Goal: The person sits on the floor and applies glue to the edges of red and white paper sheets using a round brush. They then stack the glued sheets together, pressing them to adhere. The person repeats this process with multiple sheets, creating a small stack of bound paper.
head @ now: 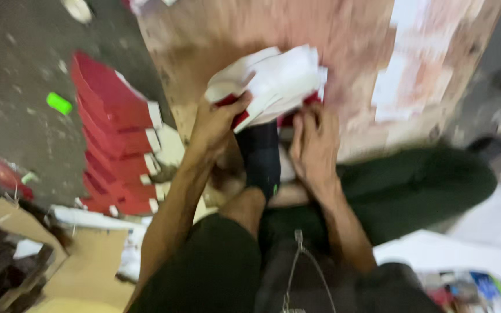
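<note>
Sitting on the floor [18,75], a green scrap [59,103] and stacked red cartons [114,133] at my left, I pinch a white-and-red folded carton [273,81] with my left hand [215,124]; my right hand [314,142] curls just below it, fingers touching its lower edge.
</note>
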